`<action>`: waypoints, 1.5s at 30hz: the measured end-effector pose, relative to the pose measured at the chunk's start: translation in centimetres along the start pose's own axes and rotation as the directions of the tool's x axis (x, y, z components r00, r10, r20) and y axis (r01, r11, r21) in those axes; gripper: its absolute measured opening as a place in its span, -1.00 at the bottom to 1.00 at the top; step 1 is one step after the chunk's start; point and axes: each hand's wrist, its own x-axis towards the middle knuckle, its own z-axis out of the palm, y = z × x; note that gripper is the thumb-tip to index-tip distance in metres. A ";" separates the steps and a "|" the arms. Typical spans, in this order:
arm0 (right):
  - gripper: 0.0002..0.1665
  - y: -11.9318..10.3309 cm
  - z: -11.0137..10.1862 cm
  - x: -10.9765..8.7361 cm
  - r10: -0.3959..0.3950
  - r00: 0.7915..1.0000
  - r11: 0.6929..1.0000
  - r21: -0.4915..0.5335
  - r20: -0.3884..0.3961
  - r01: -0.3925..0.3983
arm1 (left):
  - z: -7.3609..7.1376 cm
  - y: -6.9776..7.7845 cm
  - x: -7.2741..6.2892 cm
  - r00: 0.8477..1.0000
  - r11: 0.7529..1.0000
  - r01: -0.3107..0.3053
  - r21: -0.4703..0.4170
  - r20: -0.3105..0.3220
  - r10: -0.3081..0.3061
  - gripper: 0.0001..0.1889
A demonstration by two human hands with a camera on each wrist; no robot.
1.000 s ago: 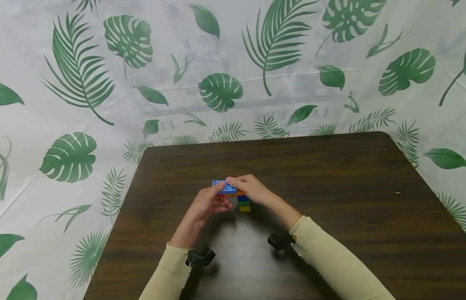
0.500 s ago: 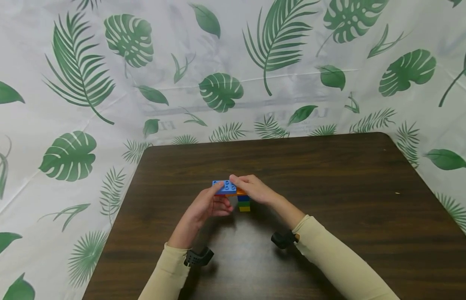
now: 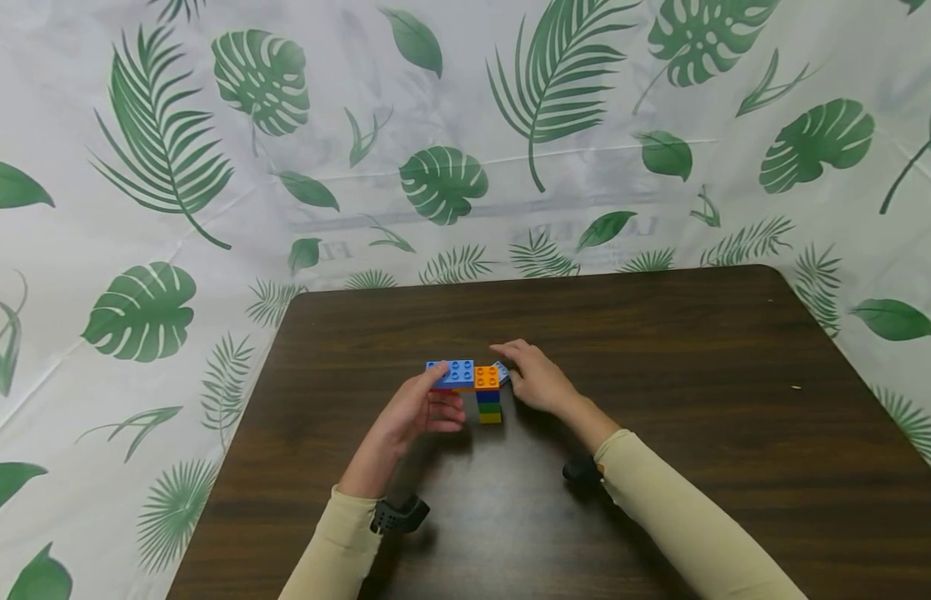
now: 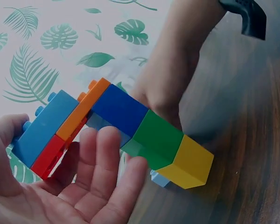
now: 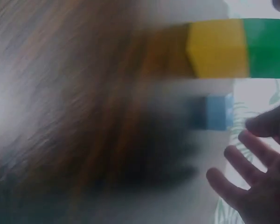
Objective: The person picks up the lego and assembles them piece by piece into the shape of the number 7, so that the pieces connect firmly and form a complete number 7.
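A toy-brick tower stands on the table, with a yellow brick (image 3: 491,418) at the bottom, then a green brick (image 4: 157,140), a dark blue brick (image 4: 122,109) and an orange brick (image 3: 487,378). A lighter blue brick (image 3: 459,374) joins the orange one and juts left, with a red brick (image 4: 47,156) under it. My left hand (image 3: 414,408) pinches this jutting end, thumb on the blue studs and fingers beneath. My right hand (image 3: 540,380) holds nothing, its fingers reaching out above a separate small blue brick (image 3: 503,372) just behind and right of the tower.
The dark wooden table (image 3: 660,358) extends around the bricks. A white leaf-print sheet (image 3: 345,200) hangs behind and beside it. Each wrist wears a black camera, such as the left wrist camera (image 3: 400,514).
My right hand has left the top of the tower and moved right, uncovering the orange brick and the separate small blue brick. My left hand stays on the jutting bricks.
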 end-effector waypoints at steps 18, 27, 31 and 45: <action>-0.51 2.0 1.1 -0.8 0.019 1.000 0.988 -0.152 -0.014 -0.021 | 0.6 -0.3 0.1 0.998 0.989 -0.063 -0.133 0.008 0.064 -0.42; -0.57 3.2 -0.2 -1.2 0.066 0.997 0.997 0.040 -0.039 -0.064 | 0.8 -0.4 0.2 0.998 0.984 -0.055 -0.169 -0.020 0.052 -0.43; -0.55 3.7 -0.7 -1.7 0.058 0.997 0.996 0.071 -0.059 -0.054 | 0.8 -0.6 0.2 0.998 0.980 -0.054 -0.190 -0.023 0.050 -0.44; -0.49 4.0 -3.2 -2.9 0.078 0.977 0.971 0.237 -0.198 -0.030 | 0.8 -0.8 0.0 0.997 0.962 -0.074 -0.261 -0.024 0.070 -0.44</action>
